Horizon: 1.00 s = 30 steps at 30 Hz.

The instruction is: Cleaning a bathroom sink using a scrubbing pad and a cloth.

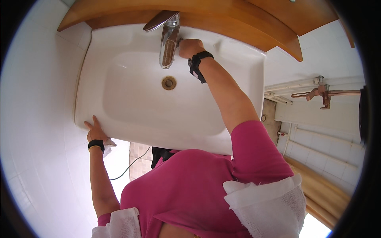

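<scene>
From my remote view I note the right hand (191, 48) low at the base of the chrome faucet (169, 45), at the back of the white sink (158, 115), its fingers curled in; I cannot tell whether they grip anything. The left hand (96, 133) is at the sink's near left corner, two fingers spread over the rim, with a whitish piece (111, 142) beside the palm, its hold on that piece unclear to me.
</scene>
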{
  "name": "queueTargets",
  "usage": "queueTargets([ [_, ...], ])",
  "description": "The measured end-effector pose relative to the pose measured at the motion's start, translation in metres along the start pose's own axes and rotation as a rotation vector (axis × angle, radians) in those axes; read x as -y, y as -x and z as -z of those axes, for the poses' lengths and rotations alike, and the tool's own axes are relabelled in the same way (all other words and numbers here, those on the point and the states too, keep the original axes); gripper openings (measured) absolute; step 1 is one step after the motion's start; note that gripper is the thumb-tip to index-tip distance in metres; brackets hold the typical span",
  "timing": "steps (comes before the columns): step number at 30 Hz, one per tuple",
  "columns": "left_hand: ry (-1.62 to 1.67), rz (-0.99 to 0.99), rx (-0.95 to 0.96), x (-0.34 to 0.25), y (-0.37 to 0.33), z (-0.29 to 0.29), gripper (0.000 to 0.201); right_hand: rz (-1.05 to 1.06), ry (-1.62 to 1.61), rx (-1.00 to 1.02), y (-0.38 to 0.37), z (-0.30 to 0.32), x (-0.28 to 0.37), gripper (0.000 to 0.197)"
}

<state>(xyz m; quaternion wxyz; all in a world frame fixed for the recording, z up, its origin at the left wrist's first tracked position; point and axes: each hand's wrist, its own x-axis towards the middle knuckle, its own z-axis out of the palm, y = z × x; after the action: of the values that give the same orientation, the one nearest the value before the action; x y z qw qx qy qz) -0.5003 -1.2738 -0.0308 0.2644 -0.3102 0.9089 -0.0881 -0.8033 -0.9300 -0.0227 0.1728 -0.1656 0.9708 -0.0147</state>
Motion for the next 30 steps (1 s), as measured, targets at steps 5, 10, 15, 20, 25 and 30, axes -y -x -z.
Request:
queueTargets([
  [5, 0.028, 0.015, 0.000, 0.001, -0.001, -0.001, 0.111, 0.090, 0.037, 0.002, 0.019, -0.010, -0.006, 0.027],
  [10, 0.005, -0.010, 0.041, 0.000, 0.002, 0.006, 0.108, 0.124, 0.084, -0.208, 0.026, -0.009, -0.029, 0.036],
  [15, -0.003, 0.004, 0.025, -0.001, 0.003, 0.005, 0.113, 0.111, 0.104, -0.485, 0.021, 0.012, -0.039, 0.043],
  [20, 0.022, 0.014, -0.005, 0.001, -0.001, 0.000, 0.117, 0.117, 0.268, -0.466, 0.017, 0.007, -0.051, 0.049],
  [25, -0.006, 0.012, 0.024, -0.001, 0.002, 0.003, 0.115, 0.125, 0.352, -0.573, 0.025, -0.006, -0.092, 0.053],
  [30, 0.008, 0.009, 0.012, 0.000, 0.000, 0.002, 0.115, 0.090, 0.421, -0.592, 0.039, -0.007, -0.116, 0.048],
])
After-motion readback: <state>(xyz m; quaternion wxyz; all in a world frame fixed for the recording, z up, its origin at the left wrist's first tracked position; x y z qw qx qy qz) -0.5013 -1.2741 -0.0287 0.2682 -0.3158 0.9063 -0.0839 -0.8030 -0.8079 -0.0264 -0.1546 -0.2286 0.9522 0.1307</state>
